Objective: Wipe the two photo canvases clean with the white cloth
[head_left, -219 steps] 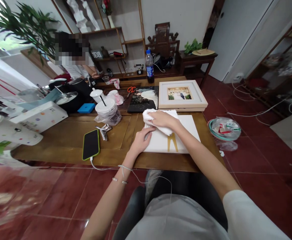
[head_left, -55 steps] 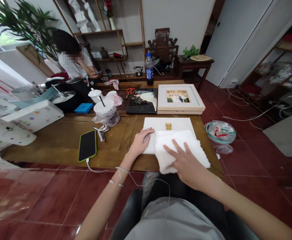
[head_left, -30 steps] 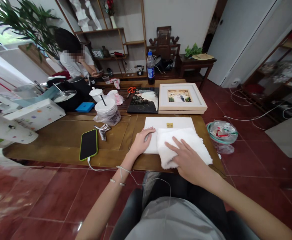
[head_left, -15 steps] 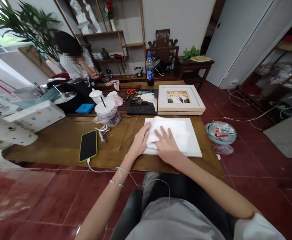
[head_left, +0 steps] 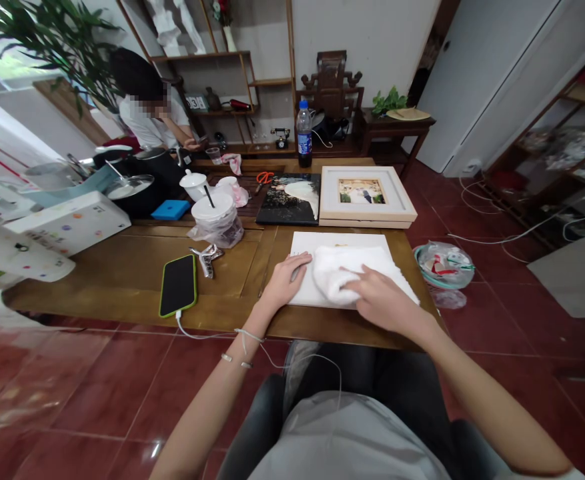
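A white board (head_left: 342, 243) lies flat near the front edge of the wooden table (head_left: 122, 273). My left hand (head_left: 283, 281) rests on its left edge, fingers laid flat. A white towel (head_left: 342, 277) covers most of the board. My right hand (head_left: 385, 301) presses on the towel's near right part, fingers curled into the cloth.
Behind the board lie a white picture frame (head_left: 367, 197) and a dark photo print (head_left: 292, 199). A phone in a green case (head_left: 179, 285), a metal clip (head_left: 206, 257), a lidded cup (head_left: 215, 217) and a bottle (head_left: 303, 133) stand leftwards. Another person (head_left: 149, 110) sits at the far side.
My right hand has swept the towel over the board: from the near right to the left, then back to the right. My left hand has kept its place on the board's edge.
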Tool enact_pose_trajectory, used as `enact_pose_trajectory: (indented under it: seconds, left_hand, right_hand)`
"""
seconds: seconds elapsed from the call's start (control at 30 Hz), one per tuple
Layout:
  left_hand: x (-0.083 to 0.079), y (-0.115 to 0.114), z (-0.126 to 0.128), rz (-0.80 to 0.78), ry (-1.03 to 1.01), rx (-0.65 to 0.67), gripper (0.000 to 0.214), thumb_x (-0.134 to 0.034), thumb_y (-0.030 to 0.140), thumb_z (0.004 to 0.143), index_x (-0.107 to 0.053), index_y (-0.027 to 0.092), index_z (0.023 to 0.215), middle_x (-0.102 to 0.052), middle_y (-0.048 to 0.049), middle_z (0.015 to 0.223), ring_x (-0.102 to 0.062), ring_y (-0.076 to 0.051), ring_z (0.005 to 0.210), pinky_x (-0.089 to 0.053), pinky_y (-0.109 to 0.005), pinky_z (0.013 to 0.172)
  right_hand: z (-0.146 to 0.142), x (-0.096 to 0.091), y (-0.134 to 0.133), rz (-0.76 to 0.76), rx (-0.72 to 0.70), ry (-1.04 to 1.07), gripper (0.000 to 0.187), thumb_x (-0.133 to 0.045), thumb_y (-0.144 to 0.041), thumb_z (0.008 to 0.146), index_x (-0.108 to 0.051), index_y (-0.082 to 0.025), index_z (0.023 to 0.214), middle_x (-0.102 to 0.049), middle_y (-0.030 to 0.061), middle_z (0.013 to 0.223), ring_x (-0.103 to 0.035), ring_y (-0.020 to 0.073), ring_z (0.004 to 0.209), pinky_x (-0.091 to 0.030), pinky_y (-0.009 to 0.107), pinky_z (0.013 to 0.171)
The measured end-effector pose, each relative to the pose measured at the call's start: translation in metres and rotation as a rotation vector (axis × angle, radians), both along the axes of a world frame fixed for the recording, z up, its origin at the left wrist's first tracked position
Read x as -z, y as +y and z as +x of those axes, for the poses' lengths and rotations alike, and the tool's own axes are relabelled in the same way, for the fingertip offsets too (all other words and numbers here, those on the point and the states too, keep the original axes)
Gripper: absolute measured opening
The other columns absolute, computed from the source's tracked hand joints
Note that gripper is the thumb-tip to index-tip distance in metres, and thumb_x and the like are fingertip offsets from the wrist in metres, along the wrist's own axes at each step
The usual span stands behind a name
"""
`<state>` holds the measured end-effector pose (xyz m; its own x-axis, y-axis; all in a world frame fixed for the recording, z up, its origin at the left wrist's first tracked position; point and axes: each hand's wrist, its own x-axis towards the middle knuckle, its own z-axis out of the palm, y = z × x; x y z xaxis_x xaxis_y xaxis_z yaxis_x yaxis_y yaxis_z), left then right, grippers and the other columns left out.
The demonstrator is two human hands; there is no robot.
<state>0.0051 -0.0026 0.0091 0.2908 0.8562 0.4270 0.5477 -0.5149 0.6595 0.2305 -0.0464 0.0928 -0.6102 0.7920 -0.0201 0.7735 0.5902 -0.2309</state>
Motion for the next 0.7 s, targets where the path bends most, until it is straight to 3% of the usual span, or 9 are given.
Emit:
enact_pose_trajectory:
  seconds: [0.1,0.2,0.3,0.4,0.5,0.7]
  left_hand:
    - [0.0,0.0,0.0,0.005,0.0,0.003,0.03,-0.045,0.017,0.087,-0.063,0.018,0.11,-0.065,-0.0081,0.117,-0.056,-0.021,0.116,-0.036,-0.042,0.106]
    - [-0.002,0.0,0.0,0.01,0.014,0.012,0.029,-0.046,0.016,0.086,-0.064,0.018,0.108,-0.067,-0.0076,0.113,-0.059,-0.022,0.111,-0.039,-0.04,0.103]
    - [-0.004,0.0,-0.001,0.003,0.024,-0.004,0.027,-0.046,0.017,0.086,-0.065,0.019,0.105,-0.068,-0.0063,0.107,-0.062,-0.021,0.103,-0.045,-0.038,0.097]
    - [-0.002,0.0,-0.002,0.005,0.012,-0.002,0.028,-0.046,0.018,0.086,-0.065,0.02,0.107,-0.068,-0.0055,0.109,-0.06,-0.021,0.108,-0.042,-0.038,0.101]
    - [0.001,0.001,-0.002,0.008,-0.013,0.014,0.029,-0.045,0.016,0.086,-0.064,0.019,0.108,-0.067,-0.0057,0.113,-0.057,-0.02,0.114,-0.037,-0.04,0.106]
    - [0.004,0.002,-0.002,0.011,-0.035,0.012,0.029,-0.046,0.015,0.086,-0.065,0.019,0.107,-0.067,-0.0064,0.113,-0.058,-0.02,0.114,-0.038,-0.042,0.106]
  right_hand:
    - [-0.009,0.003,0.037,0.051,0.044,0.038,0.048,-0.038,-0.007,0.071,-0.064,-0.019,0.109,-0.064,0.0065,0.118,-0.058,0.0241,0.106,-0.032,0.04,0.102]
    - [-0.033,0.0,0.068,0.033,-0.041,0.093,0.047,-0.04,-0.009,0.071,-0.063,-0.021,0.11,-0.065,0.0042,0.116,-0.06,0.0232,0.1,-0.041,0.032,0.087]
    - [-0.06,-0.003,0.084,0.007,-0.045,0.074,0.04,-0.041,-0.012,0.075,-0.065,-0.02,0.105,-0.067,0.0062,0.112,-0.06,0.0245,0.098,-0.042,0.03,0.081]
    - [-0.066,-0.006,0.092,-0.02,0.035,0.091,0.039,-0.041,-0.013,0.076,-0.064,-0.018,0.107,-0.066,0.0074,0.113,-0.06,0.0246,0.097,-0.041,0.028,0.08]
    - [-0.043,-0.008,0.097,-0.019,0.128,0.132,0.037,-0.04,-0.017,0.079,-0.064,-0.015,0.107,-0.066,0.0091,0.113,-0.06,0.0254,0.096,-0.041,0.028,0.08]
    - [0.035,-0.002,0.088,0.055,0.283,0.076,0.039,-0.036,-0.019,0.081,-0.066,-0.014,0.105,-0.065,0.0102,0.116,-0.058,0.0281,0.101,-0.04,0.032,0.086]
